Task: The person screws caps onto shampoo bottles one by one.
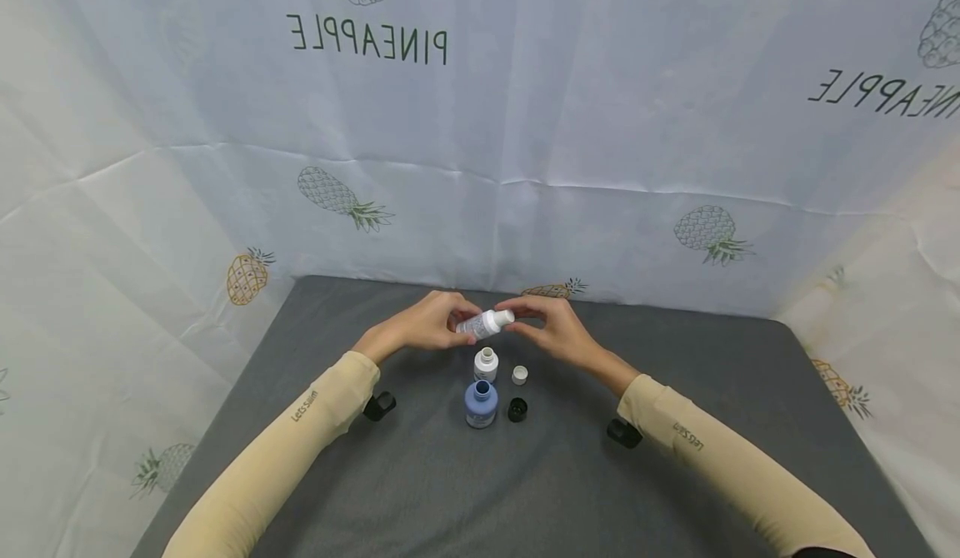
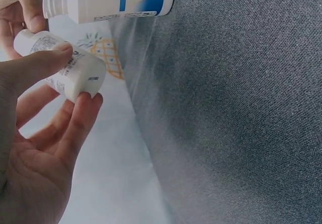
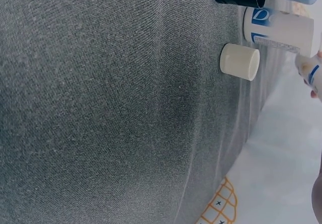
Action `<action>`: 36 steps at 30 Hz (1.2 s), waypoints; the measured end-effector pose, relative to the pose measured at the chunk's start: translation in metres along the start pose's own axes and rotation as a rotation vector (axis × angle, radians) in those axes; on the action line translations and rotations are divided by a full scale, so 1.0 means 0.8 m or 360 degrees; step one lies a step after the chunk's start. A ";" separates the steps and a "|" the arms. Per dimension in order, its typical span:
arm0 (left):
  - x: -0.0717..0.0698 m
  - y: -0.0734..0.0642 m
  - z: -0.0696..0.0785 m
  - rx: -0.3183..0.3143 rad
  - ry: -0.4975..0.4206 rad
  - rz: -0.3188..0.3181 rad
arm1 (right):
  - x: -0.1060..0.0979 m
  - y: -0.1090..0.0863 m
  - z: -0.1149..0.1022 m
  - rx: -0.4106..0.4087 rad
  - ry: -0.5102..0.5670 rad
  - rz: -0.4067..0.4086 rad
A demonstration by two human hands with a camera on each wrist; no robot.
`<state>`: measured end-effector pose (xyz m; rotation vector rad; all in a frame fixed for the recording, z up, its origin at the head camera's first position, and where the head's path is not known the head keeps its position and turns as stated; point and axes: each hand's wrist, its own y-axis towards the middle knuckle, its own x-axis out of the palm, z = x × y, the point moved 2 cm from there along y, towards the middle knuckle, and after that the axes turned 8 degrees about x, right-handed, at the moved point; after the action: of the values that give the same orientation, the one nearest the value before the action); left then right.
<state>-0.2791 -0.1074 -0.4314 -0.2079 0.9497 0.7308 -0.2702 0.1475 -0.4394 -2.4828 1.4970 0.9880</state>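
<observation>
In the head view my left hand (image 1: 433, 322) grips a small white bottle (image 1: 477, 326) above the table, tilted with its white cap (image 1: 506, 317) pointing right. The thumb and fingers of my right hand (image 1: 558, 329) pinch that cap. The left wrist view shows the left thumb and fingertips on either side of the held bottle (image 2: 83, 75) near its base. Just below the hands stand an uncapped white bottle (image 1: 486, 368) and, nearer, an uncapped blue bottle (image 1: 481, 410). The right hand is mostly out of the right wrist view.
A loose white cap (image 1: 520, 375) lies right of the white bottle, and a black cap (image 1: 517, 410) right of the blue one. Grey cloth covers the table (image 1: 570, 491). A pineapple-print curtain (image 1: 480, 108) hangs behind it and at both sides.
</observation>
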 end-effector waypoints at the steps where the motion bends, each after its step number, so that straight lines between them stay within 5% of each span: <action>1: 0.000 0.000 0.000 0.0000 0.0003 0.0002 | 0.000 0.000 0.000 0.0006 0.0000 0.0005; 36: -0.002 -0.002 -0.001 0.0017 0.0005 0.0056 | 0.011 0.003 -0.006 0.0196 -0.0160 0.0201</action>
<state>-0.2791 -0.1098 -0.4309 -0.1832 0.9624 0.7575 -0.2672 0.1376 -0.4400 -2.2455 1.6461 0.9907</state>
